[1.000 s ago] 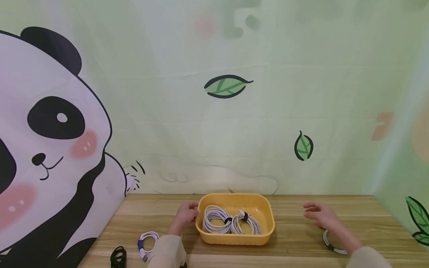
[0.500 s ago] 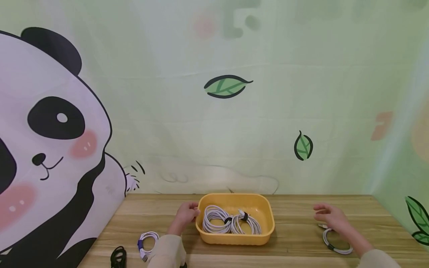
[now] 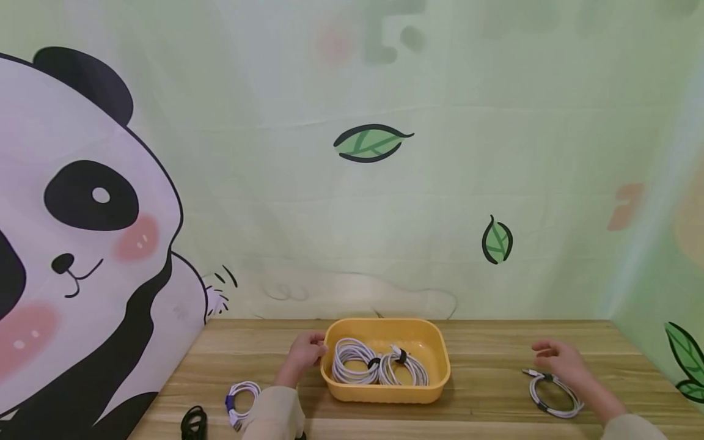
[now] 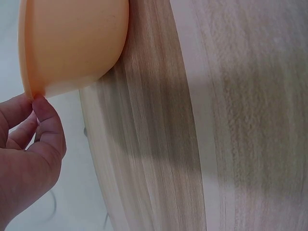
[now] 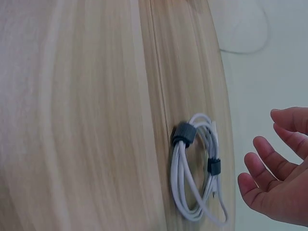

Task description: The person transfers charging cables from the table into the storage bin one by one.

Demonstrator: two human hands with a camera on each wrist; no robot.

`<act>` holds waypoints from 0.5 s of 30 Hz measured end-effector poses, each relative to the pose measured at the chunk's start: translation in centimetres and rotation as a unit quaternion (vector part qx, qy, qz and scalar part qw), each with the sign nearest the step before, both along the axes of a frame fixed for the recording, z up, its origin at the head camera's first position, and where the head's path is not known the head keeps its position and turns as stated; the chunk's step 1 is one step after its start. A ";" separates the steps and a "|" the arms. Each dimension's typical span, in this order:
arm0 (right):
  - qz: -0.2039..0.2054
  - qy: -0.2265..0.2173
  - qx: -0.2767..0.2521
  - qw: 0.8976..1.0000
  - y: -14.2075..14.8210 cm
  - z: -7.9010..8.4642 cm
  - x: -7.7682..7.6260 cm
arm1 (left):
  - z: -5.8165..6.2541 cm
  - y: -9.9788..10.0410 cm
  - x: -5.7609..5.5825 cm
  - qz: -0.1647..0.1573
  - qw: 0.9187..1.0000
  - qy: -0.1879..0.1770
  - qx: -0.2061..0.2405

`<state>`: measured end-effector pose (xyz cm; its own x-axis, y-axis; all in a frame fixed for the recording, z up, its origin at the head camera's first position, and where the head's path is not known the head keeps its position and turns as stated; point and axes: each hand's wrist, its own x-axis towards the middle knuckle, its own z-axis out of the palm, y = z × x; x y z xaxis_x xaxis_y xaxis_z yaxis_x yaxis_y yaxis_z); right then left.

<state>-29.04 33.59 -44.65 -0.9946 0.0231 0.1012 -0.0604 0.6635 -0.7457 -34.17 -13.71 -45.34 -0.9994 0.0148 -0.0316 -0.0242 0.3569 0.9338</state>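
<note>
At the left end of the yellow plastic bin (image 3: 385, 395), my left hand (image 3: 305, 354) pinches the rim between thumb and fingers, as the left wrist view shows up close. Two coiled white cables with black straps, a left coil (image 3: 357, 378) and a right coil (image 3: 420, 370), lie side by side inside the bin. Over on the right, my right hand (image 3: 564, 362) hovers with relaxed, spread fingers and holds nothing. Just below it a coiled white cable (image 3: 558, 415) lies on the table; two dark straps (image 5: 184, 133) bind it in the right wrist view.
To the left on the wooden table (image 3: 495, 391) lie a white cable coil (image 3: 251, 385) with a blue strap and a bundled black cable (image 3: 194, 421). A printed cloth backdrop (image 3: 275, 214) with a panda stands right behind the table's back edge.
My right hand has moved to the right, away from the bin, uncovering more of the coiled cable beneath it. My left hand and the bin have stayed in place.
</note>
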 end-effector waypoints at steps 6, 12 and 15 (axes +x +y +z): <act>-0.014 0.000 0.014 1.000 0.9 -0.5 0.1 | 0.0 0.0 0.1 0.001 1.000 0.003 0.007; -0.028 -0.001 0.017 0.999 1.7 -1.0 0.3 | 0.2 0.1 0.2 0.001 1.000 0.000 0.003; -0.029 0.003 0.027 0.999 2.0 -1.2 0.4 | 0.2 0.1 0.2 0.002 1.000 0.002 -0.002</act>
<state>-28.66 35.56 -45.84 -0.9911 0.0758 0.1098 -0.0247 0.7047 -0.7091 -34.00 -13.62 -45.16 -0.9995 0.0113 -0.0280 -0.0221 0.3596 0.9328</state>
